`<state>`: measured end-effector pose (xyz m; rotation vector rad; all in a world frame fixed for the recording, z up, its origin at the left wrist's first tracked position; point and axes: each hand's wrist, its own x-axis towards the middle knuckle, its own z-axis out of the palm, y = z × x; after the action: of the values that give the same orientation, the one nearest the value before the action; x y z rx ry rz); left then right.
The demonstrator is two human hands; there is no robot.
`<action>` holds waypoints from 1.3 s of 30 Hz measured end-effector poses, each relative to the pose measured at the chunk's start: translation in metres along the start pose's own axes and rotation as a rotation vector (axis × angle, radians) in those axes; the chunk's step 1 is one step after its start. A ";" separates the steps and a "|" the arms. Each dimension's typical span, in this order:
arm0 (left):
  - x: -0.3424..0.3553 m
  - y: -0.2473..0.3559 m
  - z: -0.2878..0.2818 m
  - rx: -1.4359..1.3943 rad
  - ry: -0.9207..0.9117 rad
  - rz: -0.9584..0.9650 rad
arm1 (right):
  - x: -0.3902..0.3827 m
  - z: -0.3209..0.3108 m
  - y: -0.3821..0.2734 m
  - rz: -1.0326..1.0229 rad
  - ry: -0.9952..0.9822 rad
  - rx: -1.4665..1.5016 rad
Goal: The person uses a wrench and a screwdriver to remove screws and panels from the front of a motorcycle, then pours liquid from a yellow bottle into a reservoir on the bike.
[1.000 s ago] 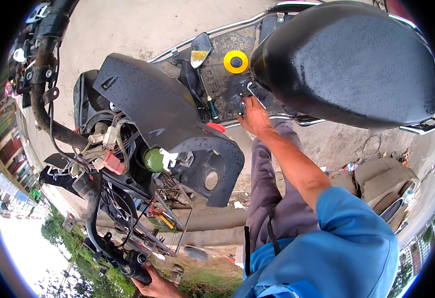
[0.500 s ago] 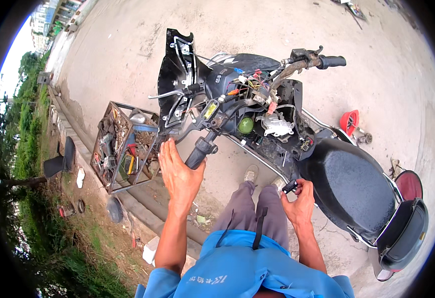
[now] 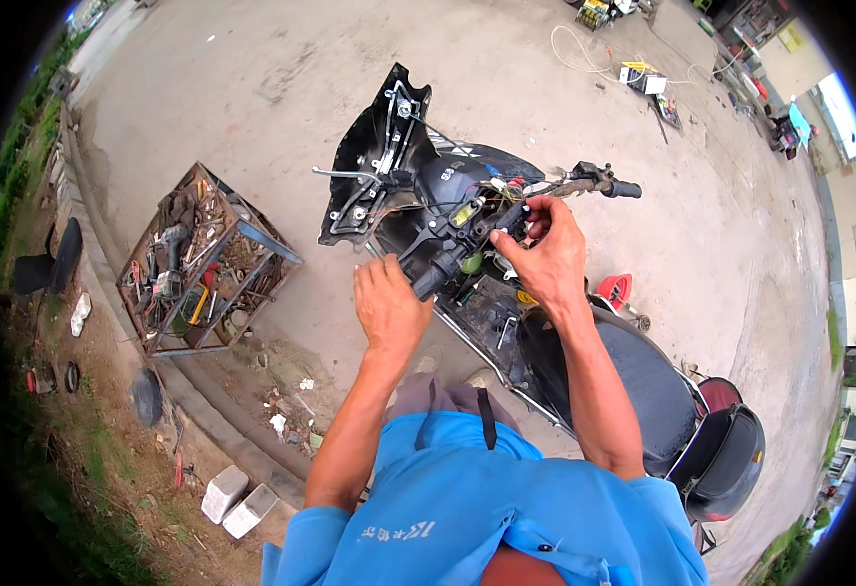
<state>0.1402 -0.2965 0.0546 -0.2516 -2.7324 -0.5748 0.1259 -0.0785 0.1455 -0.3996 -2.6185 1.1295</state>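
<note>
A partly stripped scooter stands in front of me, its handlebar area full of exposed coloured wires (image 3: pixel 506 186). My left hand (image 3: pixel 389 311) is at the end of the black left handlebar grip (image 3: pixel 438 274), fingers reaching forward and not wrapped round it. Over the exposed handlebar middle, my right hand (image 3: pixel 555 256) pinches a small black part (image 3: pixel 513 217) between thumb and fingers. The part's underside and whatever it touches are hidden. Just left of the wires sits a yellow-green display (image 3: pixel 465 212). The black front cover (image 3: pixel 381 146) hangs off the scooter's front.
To the left, a metal-framed cart (image 3: pixel 242 227) holds tools, among them a drill (image 3: pixel 171 244). The black seat (image 3: pixel 633 371) and rear box (image 3: pixel 726 464) lie to the right. Beyond the scooter is a red bowl-shaped thing (image 3: pixel 614 289). White blocks (image 3: pixel 225 493) sit by the kerb.
My right hand has moved from beside the seat up and left to the handlebar, carrying the small black part. My left hand stays by the grip. The view has shifted.
</note>
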 end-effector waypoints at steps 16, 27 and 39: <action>0.002 0.002 -0.008 -0.033 -0.096 -0.055 | 0.028 0.068 0.006 -0.031 -0.111 -0.174; 0.001 0.002 -0.011 0.030 -0.136 -0.049 | 0.025 0.067 0.000 -0.013 -0.132 -0.244; -0.001 -0.005 -0.001 -0.021 -0.178 -0.021 | -0.005 0.050 0.011 -0.413 -0.041 -0.308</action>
<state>0.1398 -0.3014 0.0530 -0.2924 -2.9046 -0.6136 0.1153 -0.1064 0.1032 0.1109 -2.7377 0.6117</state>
